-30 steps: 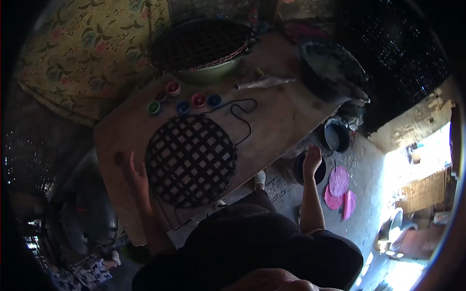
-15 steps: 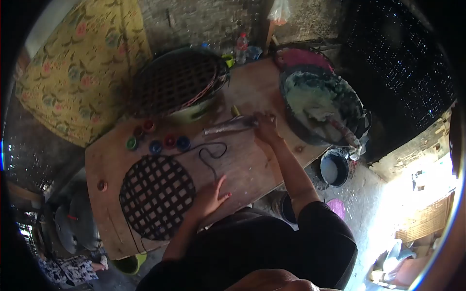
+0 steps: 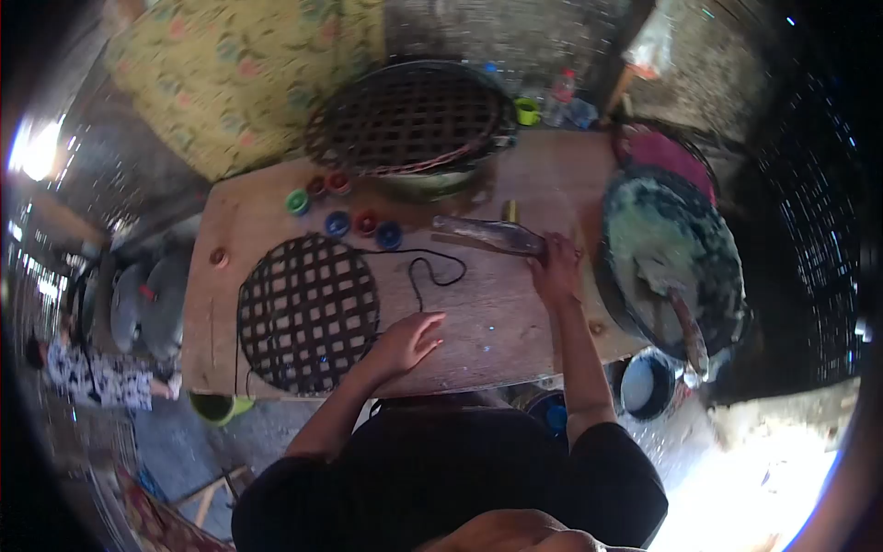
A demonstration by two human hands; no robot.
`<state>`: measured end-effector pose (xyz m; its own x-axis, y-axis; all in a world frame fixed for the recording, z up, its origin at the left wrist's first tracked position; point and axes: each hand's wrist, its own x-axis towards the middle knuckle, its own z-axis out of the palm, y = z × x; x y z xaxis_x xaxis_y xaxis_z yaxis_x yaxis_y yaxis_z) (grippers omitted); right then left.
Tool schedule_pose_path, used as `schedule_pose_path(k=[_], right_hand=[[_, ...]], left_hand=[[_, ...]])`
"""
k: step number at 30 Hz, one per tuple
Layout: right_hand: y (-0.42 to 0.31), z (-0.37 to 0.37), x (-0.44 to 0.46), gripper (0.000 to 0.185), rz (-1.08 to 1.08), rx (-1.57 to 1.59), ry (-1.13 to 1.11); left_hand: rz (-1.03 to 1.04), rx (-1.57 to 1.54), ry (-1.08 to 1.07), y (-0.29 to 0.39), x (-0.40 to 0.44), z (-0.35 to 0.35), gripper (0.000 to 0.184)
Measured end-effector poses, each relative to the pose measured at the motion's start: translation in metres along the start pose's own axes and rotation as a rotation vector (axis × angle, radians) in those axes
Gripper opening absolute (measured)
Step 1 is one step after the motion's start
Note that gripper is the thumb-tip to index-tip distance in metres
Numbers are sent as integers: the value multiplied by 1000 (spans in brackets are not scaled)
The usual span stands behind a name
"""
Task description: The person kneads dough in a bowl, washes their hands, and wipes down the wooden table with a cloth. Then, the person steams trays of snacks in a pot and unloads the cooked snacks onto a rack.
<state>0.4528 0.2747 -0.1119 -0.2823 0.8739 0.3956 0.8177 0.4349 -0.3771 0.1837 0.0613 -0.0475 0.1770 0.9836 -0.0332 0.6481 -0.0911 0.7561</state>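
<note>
My right hand (image 3: 556, 269) has its fingers closed around the right end of a long, shiny, bottle-shaped thing (image 3: 487, 233), perhaps wrapped in clear plastic. Whether it rests on the table or hangs just above it, I cannot tell. A small yellow cylinder (image 3: 510, 212) stands behind it. Over the table's front part, my left hand (image 3: 409, 344) holds nothing, its fingers stretched out to the right. Beside that hand lies a round, dark lattice mat (image 3: 308, 313), and a dark cord (image 3: 430, 267) curls from it across the wood.
Several small coloured pots (image 3: 338, 224) sit behind the mat. A large lattice-covered basin (image 3: 414, 120) stands at the back. To the right is a big tub (image 3: 676, 248) of pale paste with a paddle (image 3: 685, 327). A dark bucket (image 3: 647, 385) stands below the table's right front.
My view has turned, so the table looks more level and sits further right. The fingers of my left hand are less spread. My right hand keeps its hold on the bottle-shaped thing.
</note>
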Motion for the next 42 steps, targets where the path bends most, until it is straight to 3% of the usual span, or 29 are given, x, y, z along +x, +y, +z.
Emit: schedule_pose_path(k=[1,3,5,10,11,13,17,19,23,25,26,29,30,31,36,37,38,39,41,42], right_hand=[[-9,-5,-5,59,-36,17,-14],[-19,-14,-19,58,-81,-67,173],[-19,-8,-39,56,-122,-25,163],[-25,-9,-47,47,-172,-106,156],[-34,-8,-37,42,-80,255,178],[-54,-9,-7,38,9,614,204],[-115,-16,76,37,562,1608,-156],[-128,0,120,38,650,1837,-372],[-169,-7,175,36,530,1691,-310],[-189,-14,189,35,734,1809,-235],[-192,-7,198,33,669,2073,-292],[-206,-3,208,34,771,1960,-194],[-199,13,215,41,688,1947,-236],[-200,10,216,32,655,1902,-279],[-239,-9,178,19,501,1884,-40],[-252,-17,168,19,488,1884,-66],[-261,-23,159,20,505,1892,-81],[-272,-29,153,21,526,1896,-93],[-312,-42,141,21,436,1897,-200],[-336,-47,132,20,347,1900,-285]], left_hand=[[38,59,-60,3,2,-2,45],[42,51,-3,10,3,-10,43],[179,203,251,10,4,-21,40],[25,-28,435,13,0,-57,36],[34,-27,441,12,-1,-57,36],[-70,-317,433,3,-6,-47,33],[-12,-229,342,-6,-10,-26,32],[13,-264,351,-4,-14,-21,32],[96,-161,411,-4,-34,-42,33],[-59,-240,434,-9,-53,-55,31],[-97,-295,479,-27,-60,-55,30],[-149,-396,532,-42,-87,-77,30],[-216,-339,522,-40,-97,-87,30],[-224,-344,547,-49,-103,-94,30],[-184,-191,762,-96,-156,-120,29],[-211,-97,831,-107,-169,-125,30],[-275,-314,921,-109,-181,-133,29],[-285,-321,936,-127,-196,-136,29],[-310,54,1145,-177,-229,-141,29],[-315,53,1154,-187,-243,-144,29]])
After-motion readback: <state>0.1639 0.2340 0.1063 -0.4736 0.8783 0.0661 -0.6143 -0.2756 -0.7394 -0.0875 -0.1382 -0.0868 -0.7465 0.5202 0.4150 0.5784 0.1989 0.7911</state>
